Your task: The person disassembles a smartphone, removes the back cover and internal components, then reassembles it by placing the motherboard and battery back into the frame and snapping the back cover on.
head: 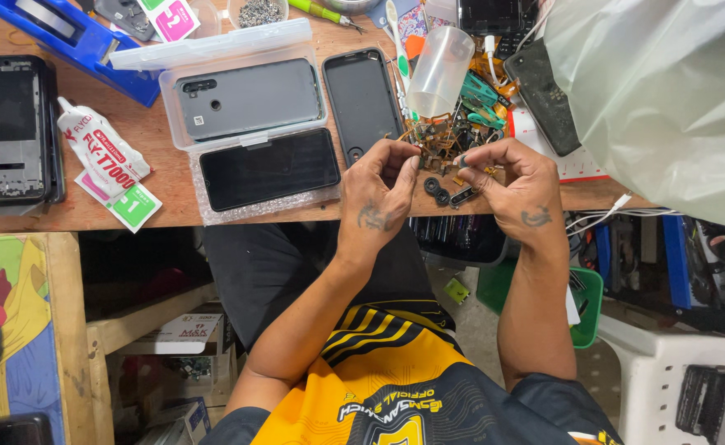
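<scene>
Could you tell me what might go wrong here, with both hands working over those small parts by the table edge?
The black rings lie loose near the table edge, under the left hand and right hand; a nudge could drop them. The phone on bubble wrap overhangs the edge slightly and might slide. The tilted plastic cup could roll onto the parts pile.

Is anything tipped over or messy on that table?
Yes. A clear plastic cup lies tipped on its side above a jumble of small parts. Both hands, left and right, work at that heap's edge. A glue tube lies slanted by the phone frame.
</scene>
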